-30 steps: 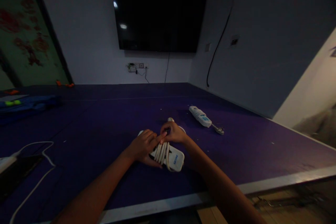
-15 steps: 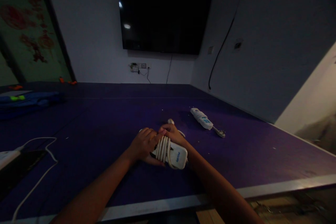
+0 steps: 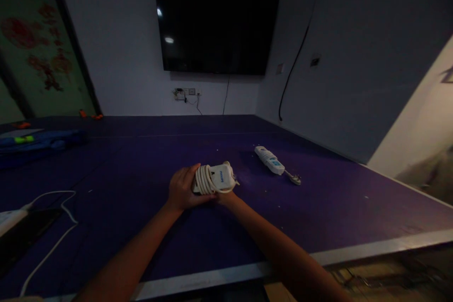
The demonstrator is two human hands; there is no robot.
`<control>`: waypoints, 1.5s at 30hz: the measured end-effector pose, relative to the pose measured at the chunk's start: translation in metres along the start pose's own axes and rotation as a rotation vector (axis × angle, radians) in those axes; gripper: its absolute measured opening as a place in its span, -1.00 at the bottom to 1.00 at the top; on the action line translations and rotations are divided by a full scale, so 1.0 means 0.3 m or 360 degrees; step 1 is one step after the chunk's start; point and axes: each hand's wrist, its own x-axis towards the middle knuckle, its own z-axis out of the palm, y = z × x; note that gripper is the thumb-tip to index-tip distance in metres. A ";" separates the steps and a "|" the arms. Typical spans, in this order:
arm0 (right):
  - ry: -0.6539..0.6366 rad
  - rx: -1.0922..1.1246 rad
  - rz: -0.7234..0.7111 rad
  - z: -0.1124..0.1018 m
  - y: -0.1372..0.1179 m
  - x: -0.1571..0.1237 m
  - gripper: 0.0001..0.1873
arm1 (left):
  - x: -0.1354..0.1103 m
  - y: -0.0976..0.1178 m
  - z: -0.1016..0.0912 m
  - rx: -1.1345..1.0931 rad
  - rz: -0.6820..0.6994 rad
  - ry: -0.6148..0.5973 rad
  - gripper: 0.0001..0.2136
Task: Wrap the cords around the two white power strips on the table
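A white power strip [image 3: 222, 176] with its pale cord wound around the middle is held up over the purple tabletop, its blue lettering facing me. My left hand [image 3: 181, 189] grips its left end, thumb beneath the coils and fingers over the far side. Behind and under the strip is my right hand [image 3: 226, 198]; its fingers are hidden, so I cannot see what they hold. A bit of cord or plug shows at the strip's right end. Further right, a second white power strip [image 3: 272, 163], also wrapped in its cord, lies on the table with its plug [image 3: 294, 179] trailing out.
The purple table [image 3: 116, 226] has a pale front edge. At left lie a dark flat device [image 3: 33, 231], a white strip [image 3: 12, 219] with a white cable, and blue cloth [image 3: 53, 140]. Small orange objects [image 3: 96, 116] sit at the back. A television [image 3: 215, 28] hangs on the wall.
The held strip has moved up and slightly left, away from me. My right hand has gone from above the coils to behind and beneath the strip. My left hand still grips the left end.
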 end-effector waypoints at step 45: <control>-0.0395 -0.0840 -0.0436 -0.175 -0.003 0.012 -0.49 | 0.005 -0.056 0.051 0.0186 -0.0107 -0.1044 0.05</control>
